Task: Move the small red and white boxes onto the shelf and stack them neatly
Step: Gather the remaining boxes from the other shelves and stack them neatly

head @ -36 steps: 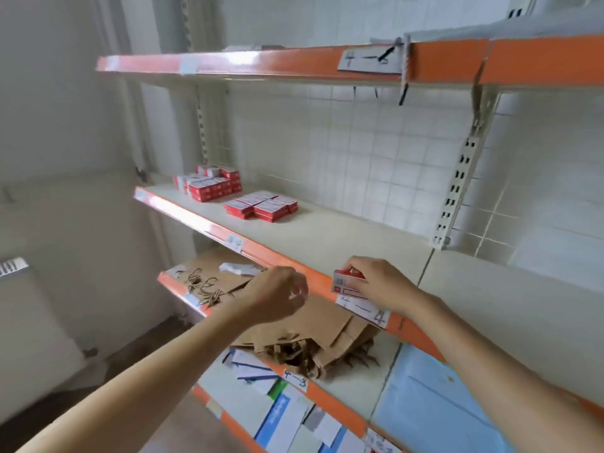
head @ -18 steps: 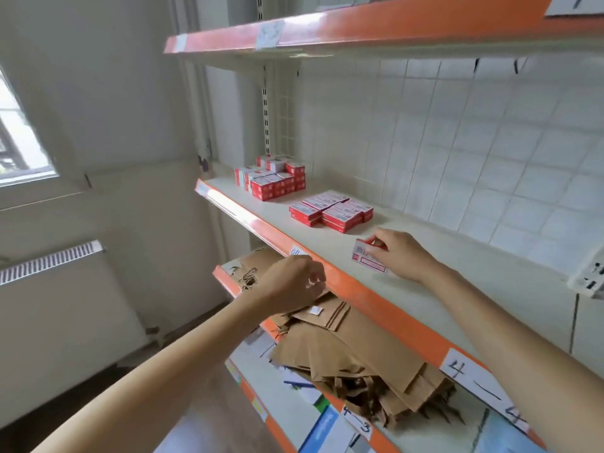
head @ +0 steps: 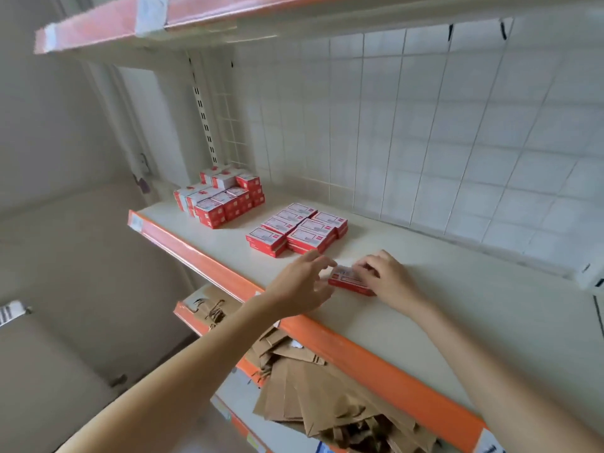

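Seemingly box (head: 349,282) under right hand (head: 387,278) fingers, on shelf (head: 457,308).

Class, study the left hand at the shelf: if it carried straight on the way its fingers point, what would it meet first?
Probably the red and white box that the right hand grips on the shelf. The left hand, fingers spread, points right at its near end; whether they already touch is unclear.

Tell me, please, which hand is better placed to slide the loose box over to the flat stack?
Probably the right hand: it already holds the loose box. The open left hand only hovers between it and the flat stack.
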`<state>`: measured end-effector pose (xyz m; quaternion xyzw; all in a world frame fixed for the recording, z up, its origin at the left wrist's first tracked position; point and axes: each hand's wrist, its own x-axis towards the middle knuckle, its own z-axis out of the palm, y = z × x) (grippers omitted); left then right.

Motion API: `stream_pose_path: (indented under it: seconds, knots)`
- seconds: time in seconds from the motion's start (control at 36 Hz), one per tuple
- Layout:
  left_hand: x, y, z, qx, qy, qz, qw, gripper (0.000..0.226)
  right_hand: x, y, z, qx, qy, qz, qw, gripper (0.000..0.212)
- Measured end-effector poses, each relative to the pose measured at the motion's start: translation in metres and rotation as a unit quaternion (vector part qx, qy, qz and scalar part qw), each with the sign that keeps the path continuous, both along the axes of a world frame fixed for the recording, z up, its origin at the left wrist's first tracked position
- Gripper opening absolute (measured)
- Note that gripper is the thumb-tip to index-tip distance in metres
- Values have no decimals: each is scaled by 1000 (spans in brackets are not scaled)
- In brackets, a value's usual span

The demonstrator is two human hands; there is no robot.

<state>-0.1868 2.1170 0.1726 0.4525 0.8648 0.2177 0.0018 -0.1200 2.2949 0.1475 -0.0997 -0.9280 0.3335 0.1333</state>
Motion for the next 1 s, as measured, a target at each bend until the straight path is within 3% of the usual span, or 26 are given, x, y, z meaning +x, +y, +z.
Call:
stream_pose_path:
  seconds: [0.28, 0.42, 0.47, 0.53, 0.64, 1.0]
  knots:
    - [-43, 11, -16, 44, -37, -121, 991, 36, -9, 2, 5, -97, -43, -73, 992, 29]
    - [-49, 11, -19, 80, -64, -154, 983, 24, -7, -8, -1, -227, 93, -200, 948, 27]
    - [-51, 11, -18, 88, -100, -145, 980, 23, -7, -10, -5, -198, 136, -253, 937, 27]
    - [-54, 11, -19, 99, -131, -131, 978, 30, -7, -12, -7, -179, 138, -266, 937, 26]
    - [-56, 12, -22, 115, -148, -123, 974, 22, -8, -13, -8, -160, 134, -283, 936, 26]
    - [-50, 8, -25, 82, -124, -101, 984, 44, -6, -16, -6, -157, 127, -287, 937, 15]
